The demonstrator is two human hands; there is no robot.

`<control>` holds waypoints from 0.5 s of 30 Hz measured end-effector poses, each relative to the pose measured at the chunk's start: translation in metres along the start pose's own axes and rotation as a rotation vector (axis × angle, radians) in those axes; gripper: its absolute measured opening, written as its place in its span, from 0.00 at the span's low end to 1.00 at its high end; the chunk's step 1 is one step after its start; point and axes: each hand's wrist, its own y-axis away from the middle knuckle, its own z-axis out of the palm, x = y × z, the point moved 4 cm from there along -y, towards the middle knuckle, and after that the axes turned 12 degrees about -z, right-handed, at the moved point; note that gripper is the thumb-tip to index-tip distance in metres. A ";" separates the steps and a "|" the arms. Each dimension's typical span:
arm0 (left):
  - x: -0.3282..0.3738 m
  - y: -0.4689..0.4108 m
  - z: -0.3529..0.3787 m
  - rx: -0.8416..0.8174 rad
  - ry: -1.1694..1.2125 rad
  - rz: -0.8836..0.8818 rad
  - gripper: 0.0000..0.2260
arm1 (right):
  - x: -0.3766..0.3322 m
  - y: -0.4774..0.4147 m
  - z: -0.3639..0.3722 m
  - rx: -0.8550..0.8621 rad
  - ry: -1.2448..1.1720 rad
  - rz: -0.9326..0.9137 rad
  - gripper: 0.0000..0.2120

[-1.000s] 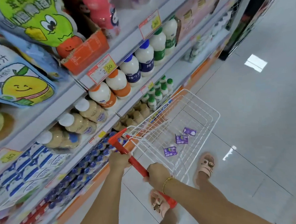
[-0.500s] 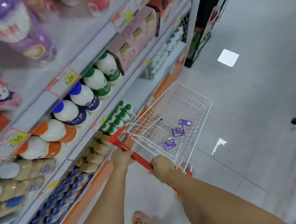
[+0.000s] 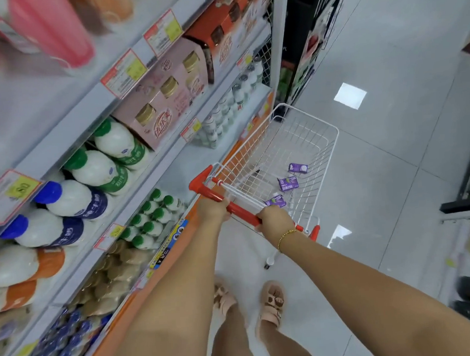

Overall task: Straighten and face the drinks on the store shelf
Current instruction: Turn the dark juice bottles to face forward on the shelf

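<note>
Both grips curl round the cart handle (image 3: 241, 212): left hand (image 3: 212, 210), right hand (image 3: 275, 219). Bottles (image 3: 73, 200) sit on the shelf (image 3: 186, 167) to the left, nearer the left hand.

The left hand (image 3: 212, 208) and right hand (image 3: 273, 216) are both gripping the red handle (image 3: 241, 209) of a white wire cart (image 3: 333, 144), the left nearer the handle's left end. Three purple cartons (image 3: 288, 183) are lying inside the cart. Left of the cart, the store shelf (image 3: 170, 168) is carrying large green-capped bottles (image 3: 111, 155) and, just beside the cart's handle, small green-capped bottles (image 3: 153, 218). Pink boxes (image 3: 168, 99) are sitting up and left of the cart. Sandals (image 3: 272, 305) are standing on the handle side of the cart.
</note>
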 end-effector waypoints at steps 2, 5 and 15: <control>0.021 -0.001 0.012 -0.027 -0.009 0.032 0.06 | 0.015 -0.013 -0.017 0.002 0.013 0.039 0.11; 0.046 -0.010 0.024 -0.089 -0.027 0.063 0.04 | 0.030 -0.030 -0.047 -0.003 0.065 0.100 0.11; 0.130 -0.002 -0.022 -0.015 -0.221 0.300 0.17 | 0.068 -0.068 -0.139 0.033 0.350 0.222 0.14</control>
